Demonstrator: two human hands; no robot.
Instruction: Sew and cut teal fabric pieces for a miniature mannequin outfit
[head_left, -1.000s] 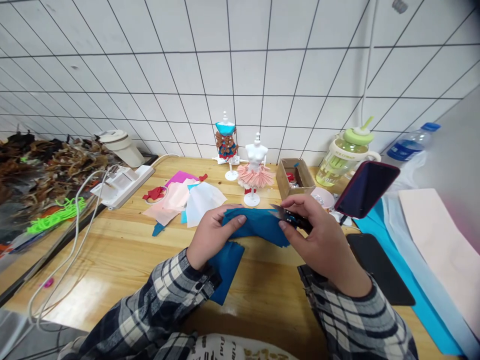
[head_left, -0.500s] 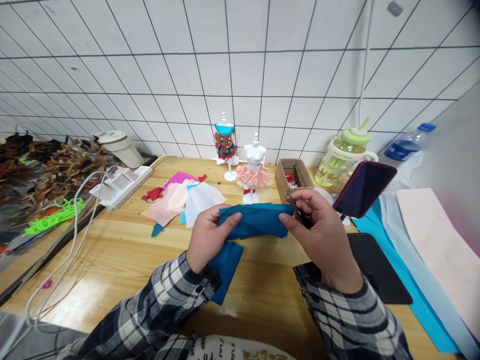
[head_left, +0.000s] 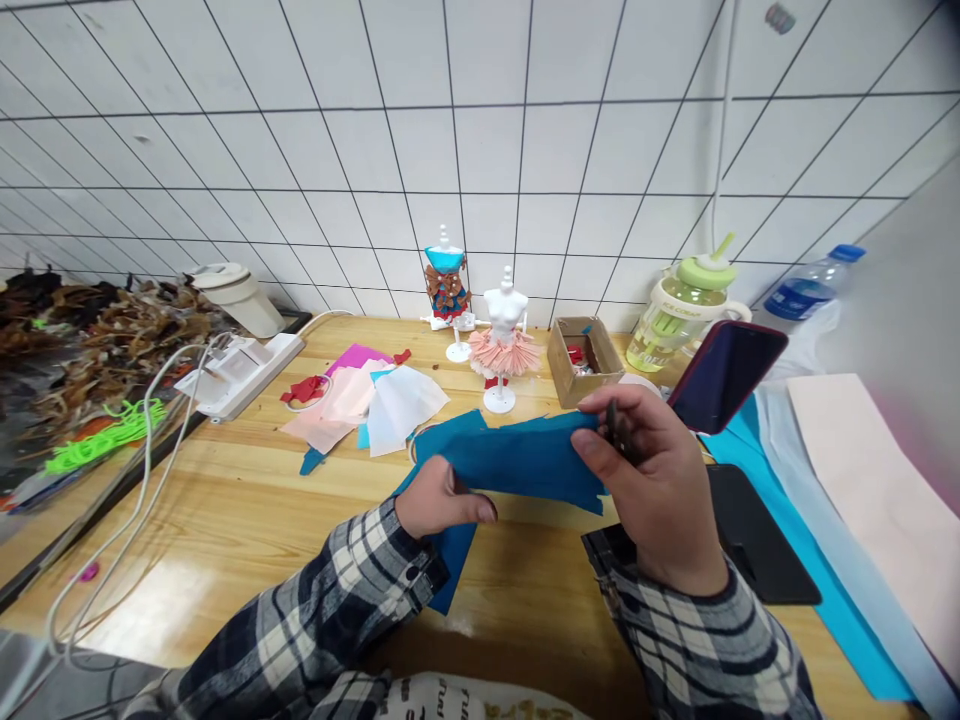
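A blue strip of fabric (head_left: 525, 455) with ragged edges stretches between my hands above the table. My right hand (head_left: 645, 470) pinches its right end between thumb and fingers. Tucked in that same hand is a small dark metal tool (head_left: 619, 430), like thread snips, mostly hidden by the fingers. My left hand (head_left: 439, 498) holds the strip's left part from below; its thumb points right and its fingers are largely hidden by the fabric. Another blue piece (head_left: 454, 570) lies under my left wrist. Beyond the strip stands a white mini dress form (head_left: 505, 305) wearing a pink pleated skirt (head_left: 504, 353).
Behind is a second dressed form (head_left: 448, 285). A cardboard box (head_left: 585, 365), green-lidded bottle (head_left: 684, 310), phone (head_left: 727, 372) and black tablet (head_left: 761, 530) are at right. Pastel scraps (head_left: 405, 405) lie left of centre; a power strip (head_left: 247, 375) with cables is farther left.
My left hand has moved down, and its thumb has come off the strip's front. The strip's left part now spreads wider and up to the left. My right hand has shifted slightly right.
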